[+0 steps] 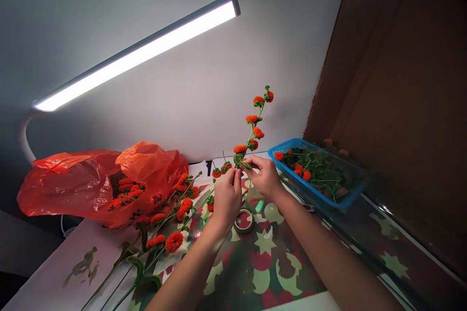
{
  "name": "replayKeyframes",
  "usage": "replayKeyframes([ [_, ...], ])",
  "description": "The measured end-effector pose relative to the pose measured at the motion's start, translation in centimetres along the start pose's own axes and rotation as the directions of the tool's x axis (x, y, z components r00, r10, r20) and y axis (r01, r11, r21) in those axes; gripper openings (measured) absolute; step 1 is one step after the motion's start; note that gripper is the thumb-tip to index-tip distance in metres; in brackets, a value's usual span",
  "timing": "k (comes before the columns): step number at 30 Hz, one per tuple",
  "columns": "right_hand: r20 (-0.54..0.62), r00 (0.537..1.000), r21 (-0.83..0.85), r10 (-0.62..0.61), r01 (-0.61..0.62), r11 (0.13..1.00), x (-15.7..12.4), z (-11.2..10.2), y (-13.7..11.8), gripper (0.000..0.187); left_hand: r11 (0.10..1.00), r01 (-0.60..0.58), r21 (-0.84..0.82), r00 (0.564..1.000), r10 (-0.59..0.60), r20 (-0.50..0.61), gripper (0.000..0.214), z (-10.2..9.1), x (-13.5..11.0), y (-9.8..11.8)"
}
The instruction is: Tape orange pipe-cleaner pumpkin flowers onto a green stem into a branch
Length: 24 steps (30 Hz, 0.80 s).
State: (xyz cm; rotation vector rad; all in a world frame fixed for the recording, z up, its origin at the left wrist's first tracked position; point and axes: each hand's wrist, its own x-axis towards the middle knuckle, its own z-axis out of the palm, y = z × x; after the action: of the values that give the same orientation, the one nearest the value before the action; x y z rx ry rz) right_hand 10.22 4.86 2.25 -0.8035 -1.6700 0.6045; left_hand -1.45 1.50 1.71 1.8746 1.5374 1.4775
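Note:
An upright stem of orange fuzzy flowers [251, 119] with green leaves rises from between my two hands. My left hand [226, 189] is closed around the lower part of this flower stem. With fingertips pinched together, my right hand [263, 175] grips a green leaf [243, 164] at the stem's base. The stem's lower end is hidden behind my left hand. Below the hands, a roll of green tape [244, 221] lies on the patterned table cover [262, 272]. Several small loose orange flowers [216, 173] lie just behind my left hand.
Long flower stems [156, 240] lie at the left beside a red plastic bag [73, 180] holding more orange flowers. A blue basket [288, 146] of flowers and leaves stands at the right, before a cardboard panel [397, 82]. A lit lamp [146, 51] hangs above.

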Motion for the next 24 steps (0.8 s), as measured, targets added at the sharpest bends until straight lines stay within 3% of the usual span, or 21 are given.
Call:
replayKeyframes([
  [5, 0.036, 0.996, 0.18, 0.082, -0.088, 0.98, 0.0, 0.3, 0.5, 0.019, 1.0, 0.025, -0.007, 1.0, -0.025, -0.004, 0.034, 0.1, 0.1, -0.3],
  [9, 0.133, 0.977, 0.323, 0.164, -0.199, 0.925, 0.2, 0.1, 0.7, 0.029, 0.969, 0.128, -0.213, 0.992, -0.124, 0.032, 0.031, 0.1, 0.4, -0.5],
  [12, 0.138, 0.966, 0.264, 0.216, -0.247, 0.933, 0.3, -0.2, 0.7, 0.037, 0.911, 0.211, -0.353, 0.977, -0.2, 0.069, 0.032, 0.0, 0.7, -0.6],
  [15, 0.177, 0.949, 0.195, 0.26, -0.293, 0.936, 0.4, -0.3, 0.3, 0.021, 0.882, 0.241, -0.405, 0.97, -0.218, 0.104, 0.033, 0.0, 0.7, -0.6],
  [17, 0.186, 0.953, 0.073, 0.24, -0.257, 0.964, 0.5, -0.2, -0.3, 0.013, 0.889, 0.226, -0.399, 0.974, -0.199, 0.108, 0.033, 0.1, 0.6, -0.5],
  [20, 0.126, 0.977, -0.172, 0.174, -0.151, 0.973, 0.4, 0.1, -1.2, 0.019, 0.907, 0.196, -0.372, 0.98, -0.172, 0.096, 0.034, 0.4, 0.4, -0.5],
  [24, 0.051, 0.985, -0.235, 0.162, -0.146, 0.961, 0.1, 0.7, -1.8, 0.019, 0.886, 0.22, -0.407, 0.975, -0.196, 0.1, 0.035, 0.6, 0.3, -0.6],
])
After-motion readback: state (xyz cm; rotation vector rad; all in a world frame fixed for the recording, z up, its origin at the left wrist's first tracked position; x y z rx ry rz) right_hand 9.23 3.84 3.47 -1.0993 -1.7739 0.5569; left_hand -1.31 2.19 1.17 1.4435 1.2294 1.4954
